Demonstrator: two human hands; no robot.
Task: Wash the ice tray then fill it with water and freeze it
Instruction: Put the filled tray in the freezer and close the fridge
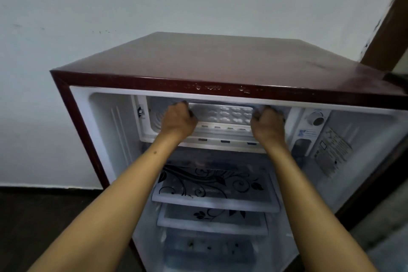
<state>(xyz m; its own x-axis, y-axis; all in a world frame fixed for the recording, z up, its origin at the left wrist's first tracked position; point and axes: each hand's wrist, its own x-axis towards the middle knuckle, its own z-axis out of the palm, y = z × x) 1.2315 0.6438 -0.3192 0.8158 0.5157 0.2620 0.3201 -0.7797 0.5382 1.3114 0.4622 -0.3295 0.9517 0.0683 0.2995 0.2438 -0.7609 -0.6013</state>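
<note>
A white ice tray (225,113) with heart-shaped cells lies level inside the freezer compartment (152,117) at the top of an open maroon fridge (198,66). My left hand (177,120) grips the tray's left end with curled fingers. My right hand (268,123) grips the right end the same way. Both forearms reach in from below. The tray's far edge is hidden under the fridge's top frame.
Below the freezer sit two glass shelves (212,185) with a black floral print, and a bin lower down. A thermostat dial (316,119) and labels are on the right inner wall. A pale wall stands behind and a dark floor lies to the left.
</note>
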